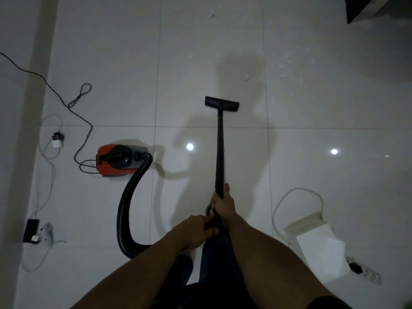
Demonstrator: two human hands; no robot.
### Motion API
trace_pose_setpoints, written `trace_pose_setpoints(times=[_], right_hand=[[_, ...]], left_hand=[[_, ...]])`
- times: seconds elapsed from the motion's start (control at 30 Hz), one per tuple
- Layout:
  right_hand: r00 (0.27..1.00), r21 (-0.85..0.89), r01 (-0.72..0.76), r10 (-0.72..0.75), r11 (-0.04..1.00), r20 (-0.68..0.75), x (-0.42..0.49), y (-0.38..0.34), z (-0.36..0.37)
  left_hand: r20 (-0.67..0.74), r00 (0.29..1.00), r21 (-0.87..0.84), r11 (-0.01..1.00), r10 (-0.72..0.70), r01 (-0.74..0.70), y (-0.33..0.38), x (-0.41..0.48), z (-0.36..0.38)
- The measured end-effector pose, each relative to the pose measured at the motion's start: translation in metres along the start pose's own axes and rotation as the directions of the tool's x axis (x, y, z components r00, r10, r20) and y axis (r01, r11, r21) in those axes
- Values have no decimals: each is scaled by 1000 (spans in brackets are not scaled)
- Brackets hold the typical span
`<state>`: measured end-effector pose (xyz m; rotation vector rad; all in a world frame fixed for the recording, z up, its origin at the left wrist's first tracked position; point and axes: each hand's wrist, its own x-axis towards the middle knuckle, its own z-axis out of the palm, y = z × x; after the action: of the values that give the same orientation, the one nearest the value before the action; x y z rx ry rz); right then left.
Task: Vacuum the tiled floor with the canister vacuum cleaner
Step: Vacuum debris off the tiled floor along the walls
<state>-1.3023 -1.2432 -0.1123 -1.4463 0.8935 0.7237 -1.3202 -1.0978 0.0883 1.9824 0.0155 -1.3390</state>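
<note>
A red and black canister vacuum cleaner point(118, 160) sits on the white tiled floor point(223, 52) at the left. Its ribbed black hose point(127, 210) curves down and back toward me. The black wand point(220, 148) runs forward to a flat floor nozzle point(221, 104) resting on the tiles. My right hand point(225, 202) grips the wand's lower end. Just behind it, my left hand point(196, 230) holds the handle where the hose joins. Small white scraps of debris point(246, 77) lie beyond the nozzle.
A black power cord point(73, 103) loops along the left by the wall. White cables and chargers point(56, 141) lie there too. A white box with a cable point(316, 244) and a power strip point(365, 273) sit at the right. Dark furniture point(365, 7) stands top right.
</note>
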Motion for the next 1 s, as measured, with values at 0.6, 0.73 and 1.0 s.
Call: trace_pose_setpoints(times=[0.6,0.73,1.0], right_hand=[[986,-100,-102,114,990,124,50,-290,-43],[986,-65,-107,115,992,125,69,-318,-33],[991,-78,-66,74,995,114,111,-387,3]], left_hand=[[44,982,-41,982,-183,185,159,149,-158],[23,984,-19,984,-177,177,165,161,-188],[73,985,-106,980,-159,166,179,183,-275]])
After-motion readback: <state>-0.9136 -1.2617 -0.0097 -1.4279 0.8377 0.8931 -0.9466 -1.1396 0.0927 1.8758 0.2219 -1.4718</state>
